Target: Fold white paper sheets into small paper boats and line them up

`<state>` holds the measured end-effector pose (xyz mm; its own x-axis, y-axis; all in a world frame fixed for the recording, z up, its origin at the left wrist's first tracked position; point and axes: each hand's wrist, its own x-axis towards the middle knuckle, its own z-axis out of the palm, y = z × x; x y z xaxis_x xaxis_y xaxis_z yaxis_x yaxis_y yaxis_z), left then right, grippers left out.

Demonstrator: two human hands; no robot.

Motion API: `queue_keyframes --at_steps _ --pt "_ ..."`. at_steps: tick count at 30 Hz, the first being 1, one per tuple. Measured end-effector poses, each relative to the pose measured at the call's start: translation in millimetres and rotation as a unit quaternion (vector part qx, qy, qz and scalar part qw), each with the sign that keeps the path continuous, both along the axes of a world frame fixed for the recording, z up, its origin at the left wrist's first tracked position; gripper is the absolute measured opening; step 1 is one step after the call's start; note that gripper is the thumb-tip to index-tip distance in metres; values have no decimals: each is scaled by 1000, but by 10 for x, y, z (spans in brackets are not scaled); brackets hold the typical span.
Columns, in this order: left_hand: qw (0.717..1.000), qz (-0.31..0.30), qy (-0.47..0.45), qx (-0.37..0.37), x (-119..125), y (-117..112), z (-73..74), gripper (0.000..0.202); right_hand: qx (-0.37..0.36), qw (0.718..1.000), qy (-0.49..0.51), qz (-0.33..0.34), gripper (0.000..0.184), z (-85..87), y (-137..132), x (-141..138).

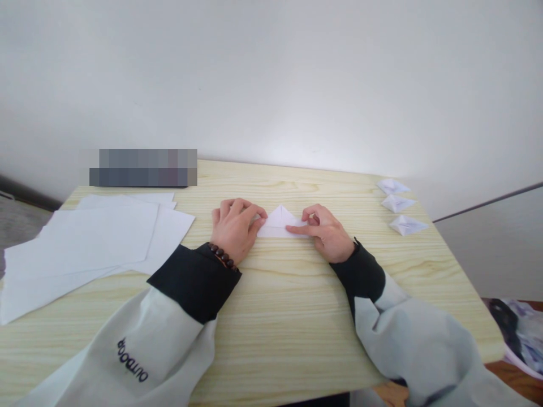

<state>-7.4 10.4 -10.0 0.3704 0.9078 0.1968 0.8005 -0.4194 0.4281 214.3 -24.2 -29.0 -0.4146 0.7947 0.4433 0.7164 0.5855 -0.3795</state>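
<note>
White wall (297, 79) backs a wood-grained table (280, 316) where left hand (235, 229) and right hand (328, 233) pinch folded paper (279, 221).

On the table (288, 328), our left hand (234, 230) pinches the left end of a folded paper (278, 220), while our right hand (328, 234) lays one digit across its right part. The paper's peak points toward the wall (297, 85). Dark beads (223, 256) circle our left wrist. We see loose sheets (89, 237) overlapping at left and three folded shapes (407, 225) lined up at right.
</note>
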Motion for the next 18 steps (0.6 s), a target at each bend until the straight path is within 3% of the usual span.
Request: queue_keyframes --at_steps 10,18 --pt "1000 -16 -7 23 -16 9 -20 16 13 999 32 -24 37 -1 -72 189" --pt "973 -169 19 155 -2 -6 -86 42 17 999 -2 -42 23 84 -22 -33"
